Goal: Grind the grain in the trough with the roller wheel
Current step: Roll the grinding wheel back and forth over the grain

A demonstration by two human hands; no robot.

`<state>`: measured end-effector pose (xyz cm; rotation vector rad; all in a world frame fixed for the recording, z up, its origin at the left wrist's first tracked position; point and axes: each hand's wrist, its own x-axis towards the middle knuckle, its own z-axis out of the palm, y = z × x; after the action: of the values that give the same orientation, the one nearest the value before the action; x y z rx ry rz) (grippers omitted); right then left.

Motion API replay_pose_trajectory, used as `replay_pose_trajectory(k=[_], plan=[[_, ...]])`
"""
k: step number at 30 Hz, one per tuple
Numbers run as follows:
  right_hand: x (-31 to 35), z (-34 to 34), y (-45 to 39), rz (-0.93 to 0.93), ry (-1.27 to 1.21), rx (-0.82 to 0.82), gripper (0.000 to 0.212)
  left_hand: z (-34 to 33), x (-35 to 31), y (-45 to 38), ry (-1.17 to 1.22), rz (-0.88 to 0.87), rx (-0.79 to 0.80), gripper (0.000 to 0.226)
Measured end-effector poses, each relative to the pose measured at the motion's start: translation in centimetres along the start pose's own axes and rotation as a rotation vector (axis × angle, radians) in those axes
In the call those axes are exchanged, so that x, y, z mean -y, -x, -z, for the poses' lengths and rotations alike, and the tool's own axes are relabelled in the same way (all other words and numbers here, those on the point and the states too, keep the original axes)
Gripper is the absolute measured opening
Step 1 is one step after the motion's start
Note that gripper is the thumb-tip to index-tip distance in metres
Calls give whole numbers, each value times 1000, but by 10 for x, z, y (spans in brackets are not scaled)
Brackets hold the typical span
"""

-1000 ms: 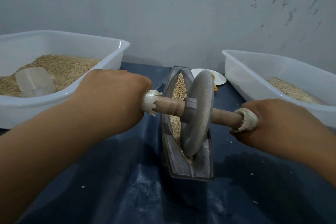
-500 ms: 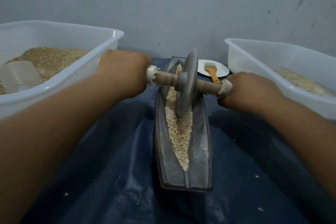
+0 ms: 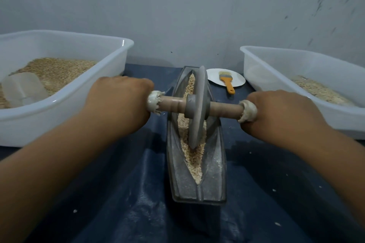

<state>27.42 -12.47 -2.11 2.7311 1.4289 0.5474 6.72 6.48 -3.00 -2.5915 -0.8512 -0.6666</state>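
Metal roller wheel (image 3: 198, 108), prob. heavy & rigid, upright mid-trough (image 3: 214, 175) on loose grain (image 3: 194, 156); hold by wooden axle ends only, left hand (image 3: 120, 102) & right hand (image 3: 280, 110) fingers curled around them; grain scatters easily.

Both forearms reach forward from the near corners, bare, converging slightly toward the middle. The left hand (image 3: 118, 102) is a closed fist, knuckles up, wrapped round the left end of the axle (image 3: 171, 103). The right hand (image 3: 280, 112) is fisted likewise round the right end, level with it.
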Motion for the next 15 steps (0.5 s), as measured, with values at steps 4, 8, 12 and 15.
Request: replay_pose_trajectory(k=[4,8,12,15], plan=[[6,8,17,-29,61,-28,25,11,-2,12,-49,-54,-69,24],[8,3,33,-64,80,-118,25,19,-3,22,-65,-111,-161,29],[8,1,33,-42,90,-158,31,16,-2,21,-86,-107,-171,27],[7,-2,21,-41,98,-139,29,8,0,14,-77,-92,-126,29]])
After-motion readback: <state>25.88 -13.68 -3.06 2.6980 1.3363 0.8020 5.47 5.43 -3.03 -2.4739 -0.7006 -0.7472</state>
